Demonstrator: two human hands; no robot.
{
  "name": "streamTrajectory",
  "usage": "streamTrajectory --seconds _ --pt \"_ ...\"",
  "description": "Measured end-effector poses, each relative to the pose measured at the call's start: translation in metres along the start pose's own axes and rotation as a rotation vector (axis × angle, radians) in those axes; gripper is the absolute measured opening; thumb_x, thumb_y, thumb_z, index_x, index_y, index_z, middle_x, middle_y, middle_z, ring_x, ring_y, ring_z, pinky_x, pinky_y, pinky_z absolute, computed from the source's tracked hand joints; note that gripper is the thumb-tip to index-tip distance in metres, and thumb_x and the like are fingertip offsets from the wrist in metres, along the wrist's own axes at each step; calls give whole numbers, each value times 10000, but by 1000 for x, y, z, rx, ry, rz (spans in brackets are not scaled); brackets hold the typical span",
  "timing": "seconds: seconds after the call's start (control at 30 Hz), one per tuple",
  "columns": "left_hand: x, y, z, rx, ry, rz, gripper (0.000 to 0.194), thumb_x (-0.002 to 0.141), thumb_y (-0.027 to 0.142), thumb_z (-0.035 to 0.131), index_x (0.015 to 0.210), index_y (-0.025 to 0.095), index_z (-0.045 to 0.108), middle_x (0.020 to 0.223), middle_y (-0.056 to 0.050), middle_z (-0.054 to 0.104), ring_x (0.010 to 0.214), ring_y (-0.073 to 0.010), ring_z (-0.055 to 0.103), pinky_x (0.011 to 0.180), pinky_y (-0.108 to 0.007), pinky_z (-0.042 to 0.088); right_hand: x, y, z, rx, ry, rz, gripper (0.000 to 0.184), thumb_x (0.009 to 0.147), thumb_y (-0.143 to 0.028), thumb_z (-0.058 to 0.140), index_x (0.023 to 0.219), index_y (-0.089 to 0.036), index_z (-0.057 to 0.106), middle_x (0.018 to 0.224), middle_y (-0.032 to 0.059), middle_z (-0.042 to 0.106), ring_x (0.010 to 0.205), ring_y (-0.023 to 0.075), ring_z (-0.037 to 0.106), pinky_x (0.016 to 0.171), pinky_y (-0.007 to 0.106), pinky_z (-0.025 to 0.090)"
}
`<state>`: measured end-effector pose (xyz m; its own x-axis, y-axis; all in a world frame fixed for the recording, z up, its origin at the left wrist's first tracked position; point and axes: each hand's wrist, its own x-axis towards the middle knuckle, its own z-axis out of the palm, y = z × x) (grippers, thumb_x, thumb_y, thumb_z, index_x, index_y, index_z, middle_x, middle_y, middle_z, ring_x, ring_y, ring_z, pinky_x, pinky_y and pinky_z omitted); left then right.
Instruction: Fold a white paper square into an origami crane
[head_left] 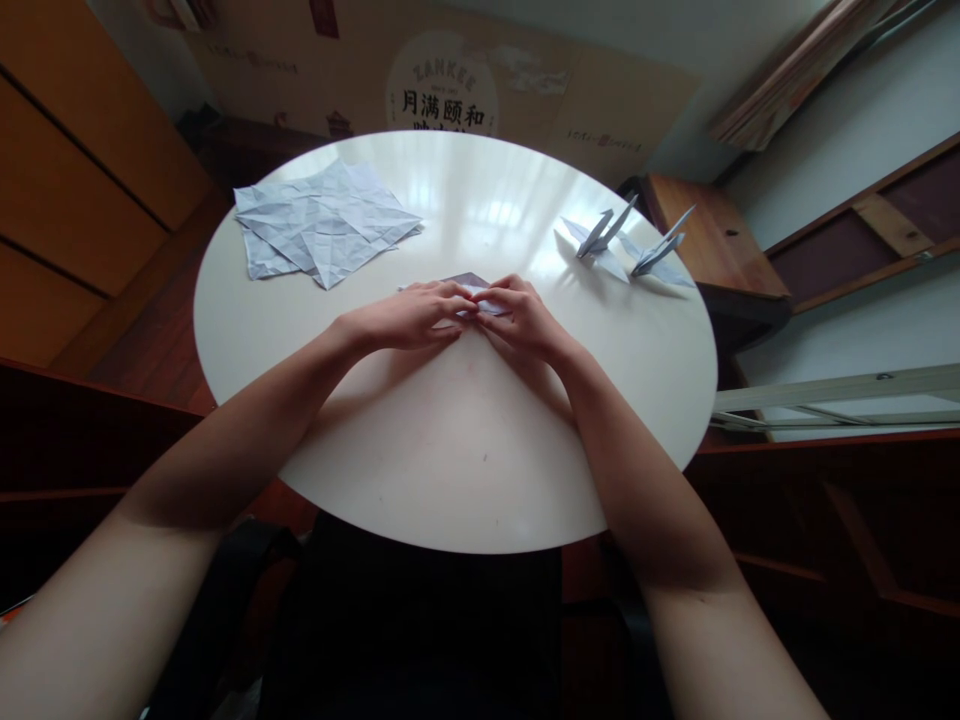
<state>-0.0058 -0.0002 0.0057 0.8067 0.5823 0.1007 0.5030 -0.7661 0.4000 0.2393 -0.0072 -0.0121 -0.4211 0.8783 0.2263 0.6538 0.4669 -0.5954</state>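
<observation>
Both hands meet over a folded sheet of paper [466,281] near the middle of the white table. My left hand [420,315] comes in from the left, its fingertips closed on the paper's near edge. From the right, my right hand [523,314] pinches the same edge, and the fingertips of the two hands almost touch. Much of the paper is hidden under the fingers; its far corner shows as a grey point beyond them.
The white oval table [450,450] holds everything. Several creased paper sheets [322,220] lie stacked at the back left. Two folded paper cranes, a left one [600,240] and a right one [658,255], stand at the back right. A wooden cabinet [712,235] stands beyond the right edge.
</observation>
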Motion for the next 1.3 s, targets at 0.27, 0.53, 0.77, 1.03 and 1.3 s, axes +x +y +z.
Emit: streamTrajectory --seconds 0.27,0.53,0.77,1.03,1.3 --pt "-1 5 -3 17 -15 -5 435 1029 329 538 1454 257 604 1599 -103 499 1449 -297 497 1205 -466 403 0 0 0 -15 2 9 287 919 -412 721 1172 -305 804 1179 91 647 1139 301 618 1069 501 510" --pt "0 7 -4 37 -13 -14 425 1047 314 521 1454 229 606 1592 -118 509 1439 -303 514 1201 -477 414 0 0 1 -42 13 -7 276 920 -366 713 1172 -295 802 1179 90 651 1130 285 618 1084 479 495" --pt "-1 3 0 38 1 -16 443 1047 333 535 1478 242 586 1596 -106 502 1450 -302 500 1211 -473 412 1 1 2 -62 8 -1 295 920 -345 717 1194 -270 796 1184 99 662 1125 288 634 1059 480 504" --pt "-1 3 0 26 -4 -28 453 1043 342 541 1480 234 589 1599 -105 504 1449 -308 507 1208 -482 420 1 1 3 -81 10 -5 275 937 -357 707 1190 -295 795 1189 90 658 1138 281 629 1073 476 495" --pt "-1 1 1 27 -7 -27 460 1049 350 545 1488 216 585 1602 -114 502 1459 -306 499 1229 -479 400 1 1 3 -65 7 8 283 926 -350 721 1192 -287 796 1191 96 655 1121 285 635 1048 472 508"
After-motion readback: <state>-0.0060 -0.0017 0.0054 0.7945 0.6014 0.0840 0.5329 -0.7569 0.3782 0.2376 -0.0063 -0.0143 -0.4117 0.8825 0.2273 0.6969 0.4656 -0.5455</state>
